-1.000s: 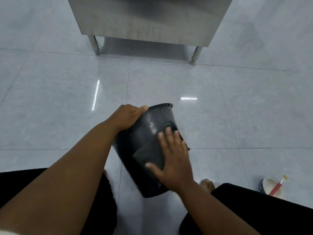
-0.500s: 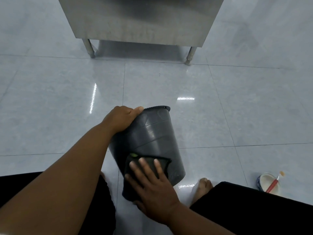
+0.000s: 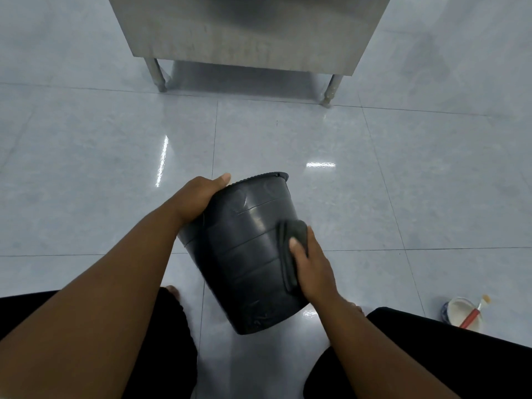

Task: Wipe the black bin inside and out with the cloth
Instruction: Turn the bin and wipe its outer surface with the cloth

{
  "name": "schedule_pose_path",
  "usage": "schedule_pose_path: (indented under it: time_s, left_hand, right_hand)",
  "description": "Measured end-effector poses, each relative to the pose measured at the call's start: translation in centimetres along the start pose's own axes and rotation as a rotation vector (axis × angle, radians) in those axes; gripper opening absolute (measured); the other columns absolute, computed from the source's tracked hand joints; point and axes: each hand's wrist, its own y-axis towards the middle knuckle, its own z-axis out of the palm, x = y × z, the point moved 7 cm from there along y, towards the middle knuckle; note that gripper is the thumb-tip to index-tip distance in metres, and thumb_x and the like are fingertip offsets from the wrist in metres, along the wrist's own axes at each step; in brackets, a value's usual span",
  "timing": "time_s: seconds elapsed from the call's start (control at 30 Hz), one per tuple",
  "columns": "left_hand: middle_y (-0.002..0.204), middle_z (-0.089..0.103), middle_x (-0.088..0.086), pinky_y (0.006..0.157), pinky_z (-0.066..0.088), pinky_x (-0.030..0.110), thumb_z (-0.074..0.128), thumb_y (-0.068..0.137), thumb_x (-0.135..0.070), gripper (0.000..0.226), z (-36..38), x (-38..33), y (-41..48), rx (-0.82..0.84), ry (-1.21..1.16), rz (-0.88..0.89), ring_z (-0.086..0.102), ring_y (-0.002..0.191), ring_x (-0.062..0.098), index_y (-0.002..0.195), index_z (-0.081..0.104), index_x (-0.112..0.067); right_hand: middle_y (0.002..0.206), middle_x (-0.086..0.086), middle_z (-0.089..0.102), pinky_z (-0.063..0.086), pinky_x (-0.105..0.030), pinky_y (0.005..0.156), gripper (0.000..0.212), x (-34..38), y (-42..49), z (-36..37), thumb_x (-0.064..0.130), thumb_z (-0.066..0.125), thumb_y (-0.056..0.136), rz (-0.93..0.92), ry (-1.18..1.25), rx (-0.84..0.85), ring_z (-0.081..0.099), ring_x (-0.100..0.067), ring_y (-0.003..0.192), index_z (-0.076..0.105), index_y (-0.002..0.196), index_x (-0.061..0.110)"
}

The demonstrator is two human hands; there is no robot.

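1. We hold the bin (image 3: 244, 254) tipped, its mouth pointing away from us and its base toward our lap, between our knees and above the floor (image 3: 288, 133).
2. Our left hand (image 3: 198, 197) grips the bin at its rim, thumb lying along the top edge, fingers wrapped round the far left side; the forearm reaches in from the lower left.
3. Our right hand (image 3: 312, 266) lies flat on the bin's right outer wall, fingers closed together and pressing the dark cloth (image 3: 290, 251) against the plastic; the cloth is bunched under the palm and fingers.
4. Half a second ago the right hand and cloth sat low on the near wall close to the base; now they are farther up and round on the right side. The left hand keeps its grip at the rim.
5. The floor ahead is open up to the legs of the steel desk (image 3: 244, 33), well apart from the bin.
6. A small bowl (image 3: 463, 309) with a red-handled brush (image 3: 472, 312) stands on the floor at the right, beside our right leg (image 3: 431, 361).
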Motion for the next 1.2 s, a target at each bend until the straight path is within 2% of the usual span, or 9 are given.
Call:
schedule_pose_path:
  time_s: [0.1,0.23,0.4,0.57,0.67,0.77,0.93,1.1,1.2]
  left_hand:
    - [0.085,0.073,0.009,0.09,0.046,0.039,0.03,0.084,-0.077,0.086,-0.7,0.8,-0.2,0.006,-0.089,-0.042,0.066,0.086,0.023,0.089,0.076,-0.004]
    - [0.104,0.064,0.014,0.089,0.042,0.039,0.037,0.093,-0.066,0.071,-2.2,2.3,-0.6,-0.16,0.17,-0.106,0.059,0.098,0.029,0.092,0.068,-0.002]
    - [0.108,0.067,0.001,0.096,0.043,0.037,0.038,0.096,-0.061,0.049,0.5,-3.5,-0.3,0.001,0.395,0.115,0.059,0.104,0.019,0.08,0.065,-0.023]
    - [0.07,0.058,0.004,0.078,0.045,0.037,0.036,0.1,-0.052,0.057,1.6,-4.3,0.2,-0.032,0.522,0.195,0.056,0.077,0.025,0.061,0.047,-0.013]
    - [0.067,0.056,0.002,0.065,0.039,0.03,0.038,0.102,-0.044,0.054,1.1,-3.8,0.4,-0.047,0.426,0.2,0.05,0.069,0.019,0.062,0.046,-0.01]
    - [0.072,0.059,0.003,0.065,0.039,0.025,0.038,0.102,-0.046,0.054,0.9,-3.4,0.5,-0.044,0.39,0.208,0.054,0.071,0.018,0.068,0.053,-0.007]
    - [0.102,0.065,0.002,0.092,0.044,0.036,0.034,0.096,-0.063,0.056,0.8,-2.1,0.8,-0.02,0.273,0.073,0.059,0.1,0.02,0.084,0.065,-0.018]
    - [0.082,0.06,-0.002,0.086,0.04,0.034,0.023,0.074,-0.09,0.091,1.0,-1.5,0.4,0.107,0.088,-0.029,0.056,0.083,0.02,0.083,0.061,-0.008]
    - [0.112,0.07,-0.003,0.106,0.04,0.039,0.026,0.067,-0.096,0.09,0.8,-1.0,0.3,0.112,0.081,-0.076,0.062,0.108,0.018,0.094,0.072,-0.024]
  right_hand:
    - [0.162,-0.008,0.037,0.034,-0.051,0.118,0.09,1.9,0.4,0.5,0.079,0.022,0.09,0.172,-0.07,-0.053,0.041,-0.031,0.145,0.019,0.161,0.023]
    - [0.171,-0.014,-0.003,0.006,-0.048,0.126,0.097,7.5,-3.7,4.0,0.078,0.027,0.092,-0.356,-0.541,-0.173,-0.001,-0.031,0.158,0.001,0.164,0.017]
    - [0.171,-0.013,-0.004,0.009,-0.067,0.121,0.095,9.9,-7.1,10.0,0.069,0.055,0.086,-0.84,-0.901,-0.004,-0.007,-0.038,0.157,0.019,0.162,0.025]
    - [0.172,-0.001,0.005,-0.004,-0.059,0.124,0.089,10.1,-7.7,10.3,0.066,0.064,0.082,-1.1,-0.951,0.098,-0.009,-0.029,0.158,0.033,0.158,0.032]
    - [0.172,0.002,0.007,0.005,-0.057,0.125,0.092,9.7,-4.6,6.7,0.074,0.059,0.082,-0.989,-0.788,-0.002,-0.004,-0.027,0.159,0.029,0.159,0.035]
    - [0.172,0.007,0.004,0.015,-0.04,0.125,0.096,7.4,-0.2,2.8,0.079,0.051,0.083,-0.547,-0.358,-0.006,0.003,-0.018,0.159,0.016,0.162,0.038]
    - [0.152,-0.004,0.048,0.039,-0.041,0.107,0.07,6.3,4.2,1.4,0.071,0.033,0.097,0.079,0.054,0.028,0.046,-0.028,0.14,0.038,0.151,0.027]
    - [0.17,-0.016,-0.007,0.0,-0.055,0.126,0.095,12.9,-1.1,6.6,0.07,0.029,0.092,-0.439,-0.596,-0.125,-0.01,-0.035,0.157,0.005,0.163,0.012]
    - [0.171,-0.015,0.004,0.002,-0.063,0.122,0.091,13.5,-5.7,11.6,0.061,0.056,0.089,-0.95,-0.991,0.035,-0.006,-0.036,0.157,0.023,0.161,0.017]
